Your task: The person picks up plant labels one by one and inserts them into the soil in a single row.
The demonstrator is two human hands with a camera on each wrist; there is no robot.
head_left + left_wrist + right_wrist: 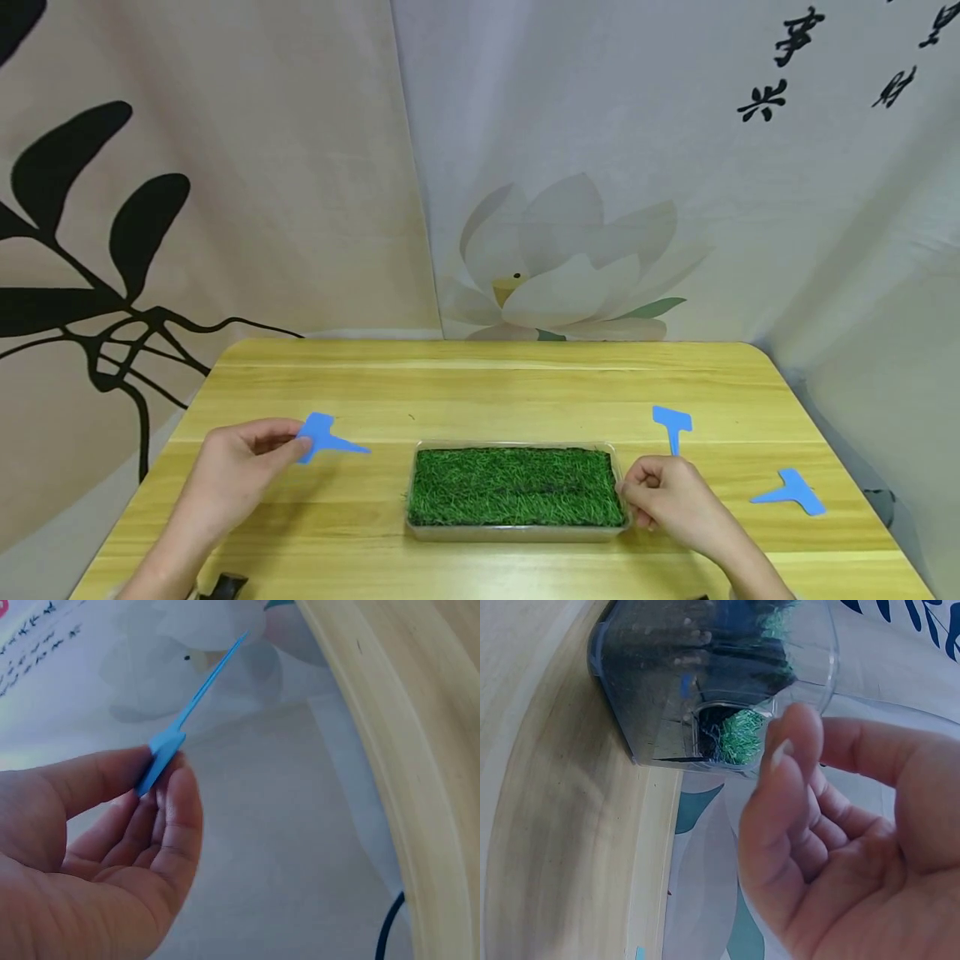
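My left hand (238, 473) pinches a blue T-shaped plant label (318, 437) by its wide head between thumb and fingers, above the left side of the table. The label's narrow tip points right, towards the turf; in the left wrist view the label (163, 754) appears nearly edge-on. Green artificial grass (513, 487) fills a clear plastic box (517, 534) at the table's middle. At the box's right end, my right hand (678, 502) grips the rim with thumb and forefinger. Through the clear wall (667, 667) in the right wrist view, dark backing and some green blades show.
Two more blue plant labels lie on the wooden table (360, 375): one (672, 419) behind my right hand, its stem partly hidden, and another (795, 492) farther right. A printed curtain (300, 167) hangs behind the table's far edge.
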